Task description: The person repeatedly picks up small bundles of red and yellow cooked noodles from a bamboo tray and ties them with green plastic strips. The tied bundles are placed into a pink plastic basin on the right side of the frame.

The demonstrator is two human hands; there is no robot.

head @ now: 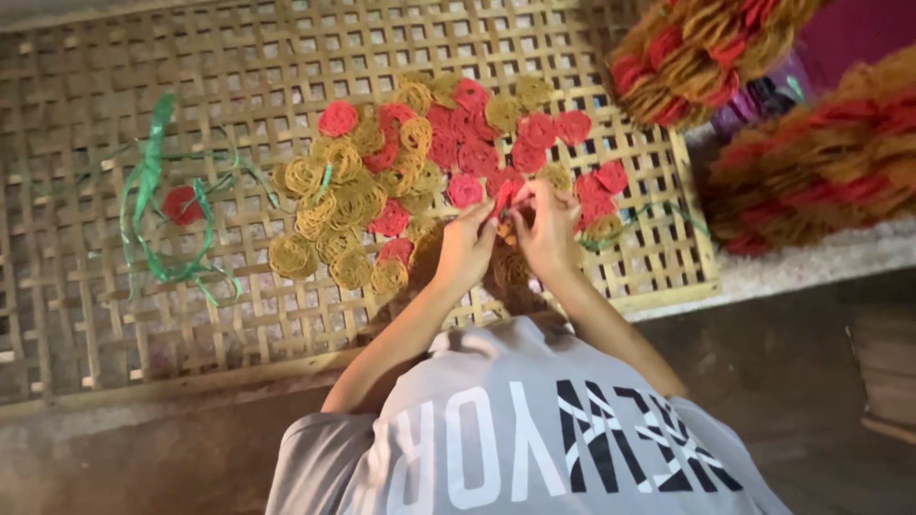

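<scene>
So both your hands, left hand (465,250) and right hand (547,234), are pinched together on a red coil (504,197) just above the woven tray (114,315), probably keeping it wound, right beside the coil pile (420,162).

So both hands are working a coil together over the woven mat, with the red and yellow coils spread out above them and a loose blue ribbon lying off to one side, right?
Not quite: the loose ribbon is green, not blue, as the head view shows. The rest holds: the left hand and right hand meet over the woven mat, working a small piece between their fingers, with the red and yellow coils spread out above them.
</scene>
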